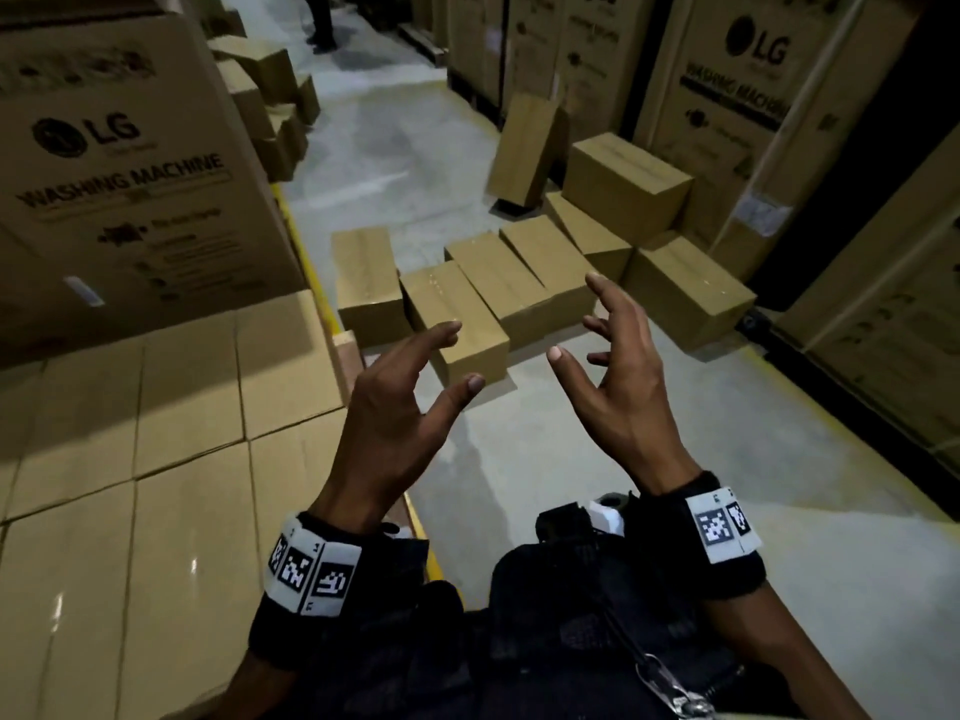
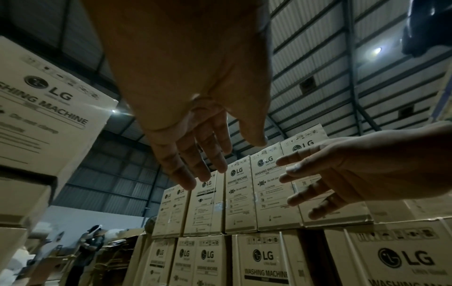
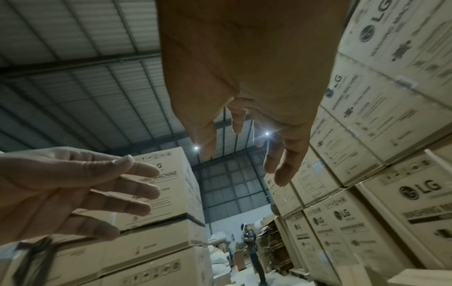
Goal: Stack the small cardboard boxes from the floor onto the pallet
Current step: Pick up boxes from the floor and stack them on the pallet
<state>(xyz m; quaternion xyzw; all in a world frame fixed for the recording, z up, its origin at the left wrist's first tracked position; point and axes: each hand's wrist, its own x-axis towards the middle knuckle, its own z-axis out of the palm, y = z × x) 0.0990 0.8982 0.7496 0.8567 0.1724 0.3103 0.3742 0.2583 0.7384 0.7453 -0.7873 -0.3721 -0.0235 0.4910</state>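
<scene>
Several small plain cardboard boxes lie jumbled on the grey floor ahead; the nearest box (image 1: 447, 298) is just beyond my fingertips. At the left is a flat layer of the same boxes (image 1: 171, 459), packed side by side on the pallet stack. My left hand (image 1: 460, 356) and right hand (image 1: 576, 319) hover in the air, palms facing each other, fingers spread and loosely bent, holding nothing. The left wrist view shows my empty left hand (image 2: 220, 162) against the roof. In the right wrist view my right hand (image 3: 244, 164) is just as empty.
Big LG washing machine cartons wall the aisle at the left (image 1: 119, 163) and the right (image 1: 743, 96). A tall box (image 1: 524, 148) leans against the right stack. A person (image 1: 319, 18) stands far down the aisle. Bare concrete floor (image 1: 571, 459) lies under my hands.
</scene>
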